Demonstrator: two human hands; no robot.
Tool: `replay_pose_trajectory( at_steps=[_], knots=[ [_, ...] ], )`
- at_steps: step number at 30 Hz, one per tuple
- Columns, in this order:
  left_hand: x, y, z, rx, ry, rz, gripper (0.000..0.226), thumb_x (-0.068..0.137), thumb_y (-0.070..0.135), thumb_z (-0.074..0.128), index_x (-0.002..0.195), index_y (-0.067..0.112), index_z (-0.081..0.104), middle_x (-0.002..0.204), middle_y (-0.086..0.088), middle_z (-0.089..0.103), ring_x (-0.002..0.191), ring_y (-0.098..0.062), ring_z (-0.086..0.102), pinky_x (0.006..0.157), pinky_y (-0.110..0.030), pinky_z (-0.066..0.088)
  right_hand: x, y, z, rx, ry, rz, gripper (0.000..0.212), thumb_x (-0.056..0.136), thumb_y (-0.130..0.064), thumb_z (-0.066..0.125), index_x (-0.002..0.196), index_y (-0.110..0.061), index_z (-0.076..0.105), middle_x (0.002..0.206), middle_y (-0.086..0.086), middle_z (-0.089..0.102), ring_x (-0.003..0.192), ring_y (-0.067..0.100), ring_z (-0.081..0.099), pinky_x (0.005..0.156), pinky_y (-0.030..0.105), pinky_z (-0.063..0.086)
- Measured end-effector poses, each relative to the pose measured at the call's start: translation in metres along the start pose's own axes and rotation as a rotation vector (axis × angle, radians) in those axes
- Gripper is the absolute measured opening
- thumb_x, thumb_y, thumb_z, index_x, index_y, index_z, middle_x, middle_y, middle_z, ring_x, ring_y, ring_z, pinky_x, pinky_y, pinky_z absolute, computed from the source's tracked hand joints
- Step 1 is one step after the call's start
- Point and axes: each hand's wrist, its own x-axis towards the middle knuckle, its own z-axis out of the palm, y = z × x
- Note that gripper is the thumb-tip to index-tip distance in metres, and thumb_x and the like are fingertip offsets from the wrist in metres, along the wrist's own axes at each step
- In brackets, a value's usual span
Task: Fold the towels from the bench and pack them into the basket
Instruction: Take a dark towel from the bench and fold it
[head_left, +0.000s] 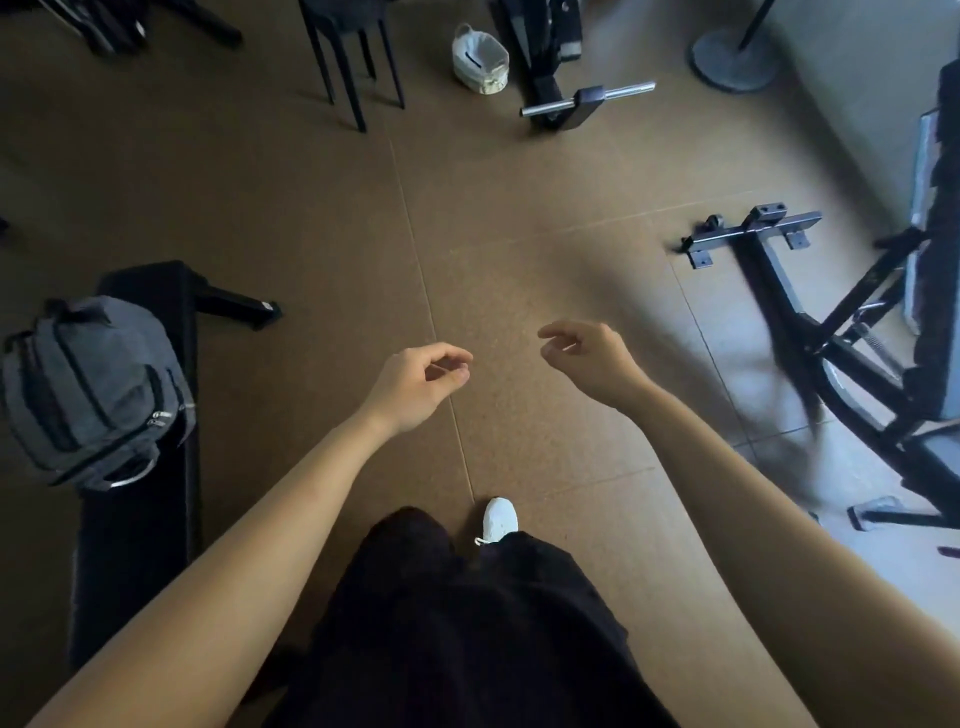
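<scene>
My left grip (415, 387) and right grip (589, 358) hang loosely curled, empty; basket (480, 60) lies well ahead, top centre of frame.

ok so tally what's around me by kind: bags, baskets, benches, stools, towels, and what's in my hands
backpack: 1, lying on the bench
basket: 1, on the floor far ahead
bench: 1
stool: 1
towels: 0 visible
held items: 0; left hand and right hand are empty
total: 4
</scene>
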Motion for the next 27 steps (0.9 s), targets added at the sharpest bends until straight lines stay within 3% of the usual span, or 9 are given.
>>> replay_pose_trajectory(
  at_steps=[3,5,9,11,16,22,27],
  knots=[
    [0.047,0.01,-0.023,-0.001,0.02,-0.049,0.023,0.098,0.027,0.067,0.119,0.02,0.073,0.112,0.004,0.074,0.103,-0.011,0.069,0.092,-0.028,0.052,0.064,-0.016,-0.019,0.018,-0.005,-0.023,0.025,0.095,-0.021,0.066,0.118,-0.015,0.073,0.095,-0.002,0.07,0.088,0.012,0.062,0.082,0.023,0.043],
    [0.073,0.012,-0.037,-0.013,0.051,-0.079,0.021,0.097,0.023,0.069,0.116,0.018,0.075,0.109,0.002,0.075,0.097,-0.008,0.069,0.086,-0.017,0.05,0.095,-0.023,-0.023,0.01,-0.037,-0.021,0.024,0.095,-0.021,0.066,0.118,-0.015,0.073,0.095,-0.002,0.07,0.087,0.011,0.062,0.081,0.021,0.042],
    [0.148,0.022,-0.074,-0.039,0.099,-0.073,0.018,0.096,0.019,0.07,0.112,0.016,0.076,0.104,0.003,0.075,0.082,0.008,0.064,0.077,-0.004,0.044,0.173,-0.043,-0.047,0.038,-0.058,-0.012,0.025,0.096,-0.021,0.066,0.119,-0.015,0.072,0.098,0.001,0.072,0.09,0.014,0.065,0.088,0.031,0.05],
    [0.188,0.023,-0.094,-0.045,0.106,-0.06,0.016,0.096,0.019,0.07,0.111,0.018,0.076,0.102,0.006,0.075,0.079,0.01,0.063,0.078,-0.006,0.044,0.214,-0.054,-0.056,0.015,-0.084,-0.023,0.027,0.097,-0.021,0.065,0.122,-0.015,0.071,0.101,0.002,0.072,0.093,0.014,0.065,0.088,0.031,0.05],
    [0.286,0.011,-0.144,-0.064,0.077,-0.035,0.017,0.096,0.025,0.069,0.112,0.025,0.075,0.106,0.007,0.076,0.095,-0.01,0.069,0.088,-0.024,0.052,0.315,-0.068,-0.068,-0.047,-0.057,-0.024,0.024,0.096,-0.021,0.067,0.119,-0.017,0.072,0.089,-0.009,0.067,0.079,0.004,0.06,0.084,0.026,0.044],
    [0.397,0.023,-0.21,-0.057,-0.006,0.003,0.024,0.098,0.03,0.066,0.119,0.022,0.073,0.112,0.008,0.073,0.101,-0.007,0.067,0.085,-0.018,0.05,0.426,-0.112,-0.097,-0.02,-0.001,0.008,0.025,0.096,-0.021,0.066,0.119,-0.015,0.072,0.095,-0.002,0.069,0.084,0.012,0.062,0.086,0.03,0.05],
    [0.495,0.046,-0.256,-0.038,-0.014,0.001,0.018,0.097,0.029,0.069,0.112,0.024,0.075,0.107,0.008,0.075,0.096,-0.01,0.069,0.09,-0.026,0.052,0.512,-0.132,-0.123,-0.004,0.01,0.017,0.025,0.097,-0.02,0.065,0.121,-0.015,0.071,0.1,0.001,0.071,0.091,0.016,0.066,0.088,0.033,0.051]
  ],
)
